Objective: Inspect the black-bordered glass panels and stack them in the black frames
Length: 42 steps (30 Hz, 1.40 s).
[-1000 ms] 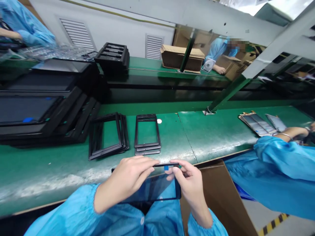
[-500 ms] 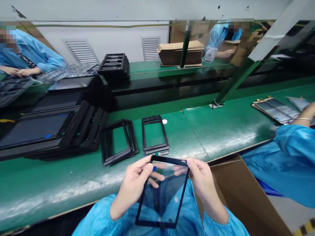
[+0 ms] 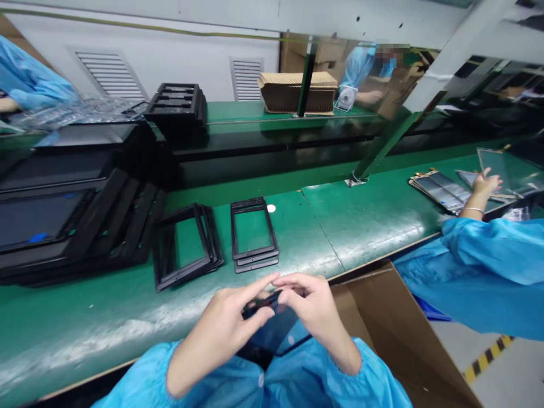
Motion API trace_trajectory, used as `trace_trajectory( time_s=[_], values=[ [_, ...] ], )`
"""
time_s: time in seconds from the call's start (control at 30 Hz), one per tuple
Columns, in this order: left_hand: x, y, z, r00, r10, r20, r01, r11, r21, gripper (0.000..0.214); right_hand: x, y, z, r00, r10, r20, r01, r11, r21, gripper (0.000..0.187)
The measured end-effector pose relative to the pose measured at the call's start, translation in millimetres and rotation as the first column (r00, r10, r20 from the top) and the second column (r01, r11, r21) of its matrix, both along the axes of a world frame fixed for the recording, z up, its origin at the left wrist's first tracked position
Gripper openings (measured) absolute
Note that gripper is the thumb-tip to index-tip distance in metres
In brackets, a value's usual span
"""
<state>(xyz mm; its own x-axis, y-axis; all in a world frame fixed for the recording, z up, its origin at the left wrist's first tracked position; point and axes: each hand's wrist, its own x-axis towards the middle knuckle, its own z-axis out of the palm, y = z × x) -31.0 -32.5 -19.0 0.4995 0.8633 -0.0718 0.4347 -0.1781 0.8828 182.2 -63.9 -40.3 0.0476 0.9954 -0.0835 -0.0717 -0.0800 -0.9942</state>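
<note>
Low in front of my body is a glass touch panel (image 3: 278,331) with a black border, tilted so that its near part hangs toward my lap. My left hand (image 3: 219,320) has its thumb and fingers closed on the panel's upper left edge. On the upper right edge my right hand (image 3: 312,306) pinches with thumb and bent fingers. The fingertips of both hands come close together over the top edge and hide part of it. Just beyond lie a short stack of black frames (image 3: 256,255) and a second, leaning stack of black frames (image 3: 204,249) to its left.
Black trays (image 3: 123,221) holding dark panels are piled at the left. A green post (image 3: 378,147) rises from the green bench (image 3: 314,238). At right, a co-worker's hand (image 3: 484,184) is among glass panels (image 3: 446,190). An open cardboard box (image 3: 395,317) stands below the bench edge.
My hands have moved inward along the panel's top edge, and the panel has tipped flatter. My view has shifted rightward. The co-worker's hand on the right has come into view among the panels.
</note>
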Motion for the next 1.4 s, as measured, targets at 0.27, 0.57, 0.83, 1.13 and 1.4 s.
trace_trajectory(
  time_s=[0.27, 0.57, 0.83, 1.13, 1.4],
  values=[
    [-6, -9, -11.0, 0.882, 0.364, 0.3, -0.231, 0.887, -0.4, 0.052, 66, -19, -30.3, 0.943, -0.288, 0.167, 0.291, 0.957, 0.007, 0.039],
    [-9, -8, -20.7, 0.762, 0.531, 0.371, -0.376, 0.829, -0.415, 0.057, 46, -34, -39.2, 0.932, -0.351, -0.085, 0.337, 0.93, -0.149, 0.044],
    [-15, -10, -19.3, 0.836, 0.48, 0.265, -0.489, 0.871, -0.037, 0.058, 35, -32, -16.7, 0.938, -0.34, -0.062, 0.333, 0.938, -0.098, 0.038],
    [-6, 18, 3.0, 0.978, 0.025, -0.207, 0.119, 0.748, 0.653, 0.023, 21, -30, -6.8, 0.958, -0.284, -0.033, 0.281, 0.956, -0.088, 0.041],
    [-13, 20, -4.2, 0.977, -0.037, -0.208, 0.163, 0.759, 0.63, 0.023, 19, -29, -8.4, 0.957, -0.289, 0.006, 0.288, 0.951, -0.115, 0.044]
  ],
)
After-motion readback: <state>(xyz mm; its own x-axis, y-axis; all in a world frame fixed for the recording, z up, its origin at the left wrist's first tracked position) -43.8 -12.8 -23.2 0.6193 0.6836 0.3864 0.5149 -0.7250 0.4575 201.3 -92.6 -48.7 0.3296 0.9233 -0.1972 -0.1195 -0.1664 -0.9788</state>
